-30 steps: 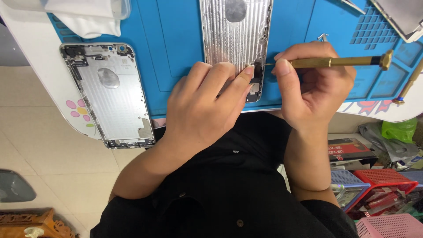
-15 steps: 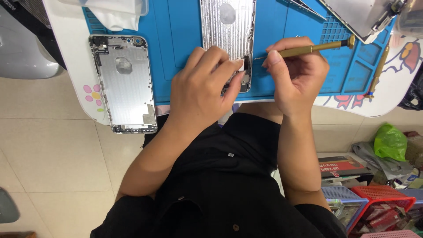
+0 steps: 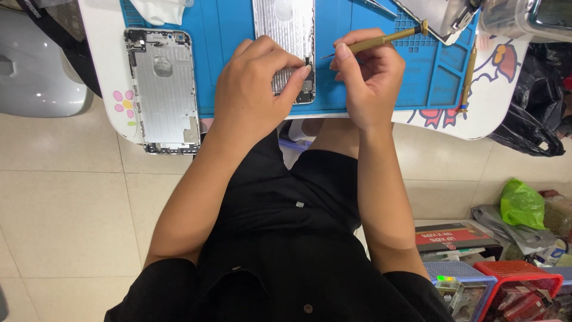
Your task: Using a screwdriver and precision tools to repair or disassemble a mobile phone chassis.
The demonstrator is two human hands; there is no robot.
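A silver phone housing [image 3: 285,30] lies on the blue work mat [image 3: 226,53] at the table's near edge. My left hand [image 3: 253,89] rests on its lower part and presses it down with the fingertips. My right hand [image 3: 369,77] grips a gold-coloured screwdriver [image 3: 381,40], whose thin tip points at the housing's lower right corner. A second silver phone housing [image 3: 164,89] lies apart at the left, half off the mat.
A white table [image 3: 476,119] with flower pictures carries the mat. Another opened phone part [image 3: 441,18] and a gold tool [image 3: 468,74] lie at the right. Coloured baskets [image 3: 512,286], a box and a green bag [image 3: 521,206] stand on the tiled floor at the right.
The view has shifted and now takes in more of the floor. My right hand tilted the screwdriver's handle upward; both hands stay on the same housing.
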